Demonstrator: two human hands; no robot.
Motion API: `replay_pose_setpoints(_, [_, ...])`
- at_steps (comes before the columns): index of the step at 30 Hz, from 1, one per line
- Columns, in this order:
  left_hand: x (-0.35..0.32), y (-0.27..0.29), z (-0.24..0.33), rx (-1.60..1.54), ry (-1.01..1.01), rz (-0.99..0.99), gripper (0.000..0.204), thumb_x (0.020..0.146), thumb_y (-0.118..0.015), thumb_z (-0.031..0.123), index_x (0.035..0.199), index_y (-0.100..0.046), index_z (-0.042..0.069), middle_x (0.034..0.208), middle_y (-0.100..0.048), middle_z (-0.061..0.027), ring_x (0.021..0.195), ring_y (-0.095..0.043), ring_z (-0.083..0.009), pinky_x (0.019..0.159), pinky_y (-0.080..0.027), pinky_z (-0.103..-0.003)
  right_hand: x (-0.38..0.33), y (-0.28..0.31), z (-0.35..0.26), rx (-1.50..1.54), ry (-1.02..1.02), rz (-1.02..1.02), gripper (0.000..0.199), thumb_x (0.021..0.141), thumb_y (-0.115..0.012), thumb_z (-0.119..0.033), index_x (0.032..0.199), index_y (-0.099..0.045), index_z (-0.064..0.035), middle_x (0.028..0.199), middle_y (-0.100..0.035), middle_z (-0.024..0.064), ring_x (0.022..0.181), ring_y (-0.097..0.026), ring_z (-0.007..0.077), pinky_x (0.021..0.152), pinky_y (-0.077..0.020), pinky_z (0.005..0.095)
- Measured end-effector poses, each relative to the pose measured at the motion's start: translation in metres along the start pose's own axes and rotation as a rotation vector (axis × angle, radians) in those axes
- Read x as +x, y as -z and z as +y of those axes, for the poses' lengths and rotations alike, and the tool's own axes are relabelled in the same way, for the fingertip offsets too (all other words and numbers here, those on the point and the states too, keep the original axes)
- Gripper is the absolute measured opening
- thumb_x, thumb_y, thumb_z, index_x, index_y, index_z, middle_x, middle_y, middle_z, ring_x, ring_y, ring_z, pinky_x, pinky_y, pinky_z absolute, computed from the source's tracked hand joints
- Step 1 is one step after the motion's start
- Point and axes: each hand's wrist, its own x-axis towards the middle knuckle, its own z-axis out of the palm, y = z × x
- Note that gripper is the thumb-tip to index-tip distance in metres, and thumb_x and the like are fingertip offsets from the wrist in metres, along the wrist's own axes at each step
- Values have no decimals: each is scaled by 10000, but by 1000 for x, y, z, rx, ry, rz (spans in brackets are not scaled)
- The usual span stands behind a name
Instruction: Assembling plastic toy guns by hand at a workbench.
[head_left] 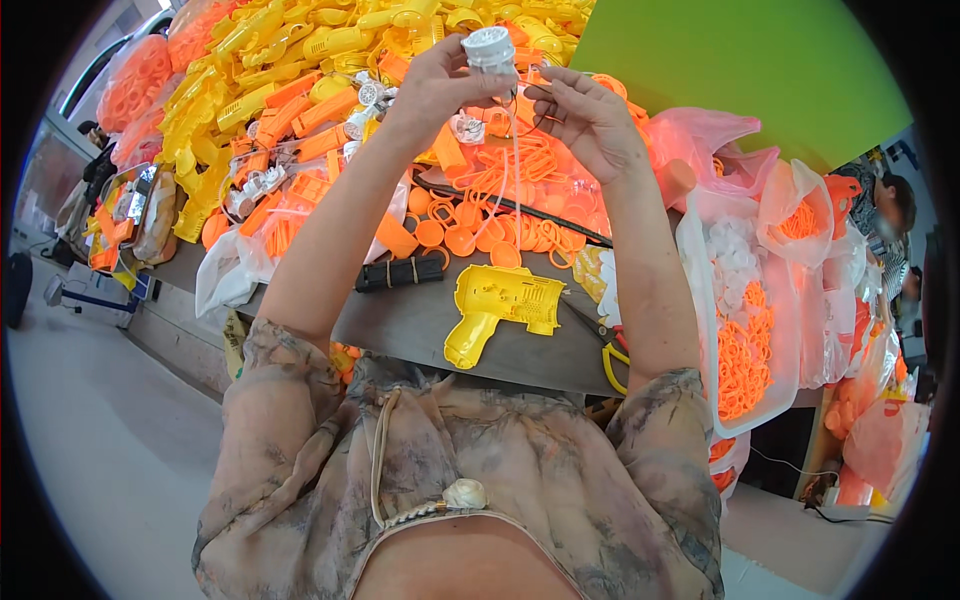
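Note:
My left hand (436, 88) is raised over the far part of the table, its fingers wrapped round a white round plastic part (489, 50) with a ridged rim. A thin pale tube (517, 185) hangs down below that part. Close beside it, my right hand (597, 125) has its thumb and fingers pinched together; something thin and orange shows at the fingertips, too small to name. On the table in front of me lies a yellow toy gun half-shell (503, 303), inner side up, handle pointing towards me.
Yellow shells (330, 40) are heaped at the back, with orange plastic parts (460, 215) before them. A black bundle (400, 273) and a yellow-handled tool (613, 366) flank the half-shell. At right stands a white tub (785, 370) of orange pieces; another person (885, 205) is beyond.

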Motion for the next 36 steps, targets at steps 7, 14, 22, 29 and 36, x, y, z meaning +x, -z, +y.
replay_pose_setpoints(7, [6,-4,9,-128,125,-46,496,742,-739,172,1126,-463,21,863,-599,-74,712,-601,-125,599,-490,-253,-4,3,12,13,10,78,269,847,-587,-72,1103,-558,4,1015,-623,135,859,-593,185,806,-487,338])
replay_pose_setpoints(14, [14,10,14,138,125,-85,411,734,-724,119,1071,-509,20,751,-591,-40,563,-530,-72,468,-364,-215,1,-9,0,-238,77,94,239,861,-578,-97,1081,-573,-3,920,-646,105,783,-617,158,727,-504,269])
replay_pose_setpoints(22, [28,7,42,422,3,-39,335,779,-671,146,1060,-533,29,775,-593,-29,616,-529,-85,520,-403,-231,20,-25,-34,-540,101,120,190,886,-562,-153,1020,-561,-18,797,-641,71,728,-621,116,649,-509,253])
replay_pose_setpoints(29, [93,7,28,206,212,4,324,749,-678,106,1041,-543,68,793,-588,-43,582,-518,-120,482,-398,-246,68,-13,-46,-130,144,146,175,896,-530,-117,1007,-549,18,915,-626,149,840,-628,194,773,-526,328])
replay_pose_setpoints(36, [99,-19,63,-103,138,88,268,809,-622,138,1056,-518,136,780,-569,-9,593,-510,-114,451,-393,-252,67,-39,-98,204,211,-19,107,829,-586,-53,921,-567,-4,847,-622,86,729,-619,153,692,-525,250])
